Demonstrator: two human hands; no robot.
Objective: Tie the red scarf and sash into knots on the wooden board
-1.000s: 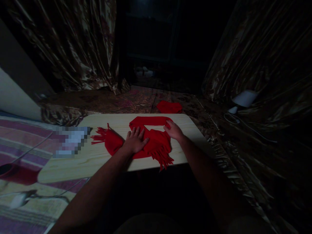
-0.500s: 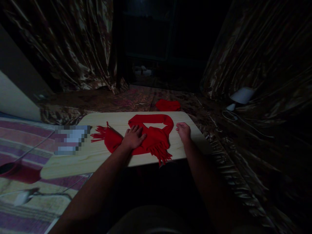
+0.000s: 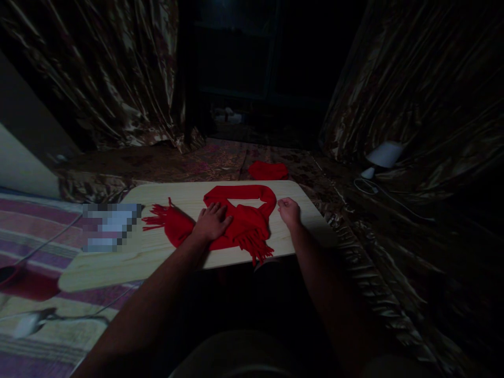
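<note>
A red scarf (image 3: 246, 219) with fringed ends lies on the pale wooden table (image 3: 157, 252), bent round into a loop with its ends crossed. One fringe points left; the other hangs toward the front edge. My left hand (image 3: 212, 223) rests palm down on the scarf's crossed part, fingers stretched out. Just right of the loop, my right hand (image 3: 289, 211) is over the table with its fingers curled closed. Nothing shows in it, and it looks slightly apart from the fabric.
Behind the table lies another red cloth (image 3: 268, 170). A blurred-out flat object (image 3: 112, 226) is at the table's left. A striped bedspread (image 3: 47, 346) with cables and a red container (image 3: 33, 282) is at left. A white lamp (image 3: 386, 155) stands at right, beside dark curtains.
My right hand has come a little closer to the scarf's right edge, its fingers curled more tightly. My left hand stays on the scarf. The whole view has shifted slightly.
</note>
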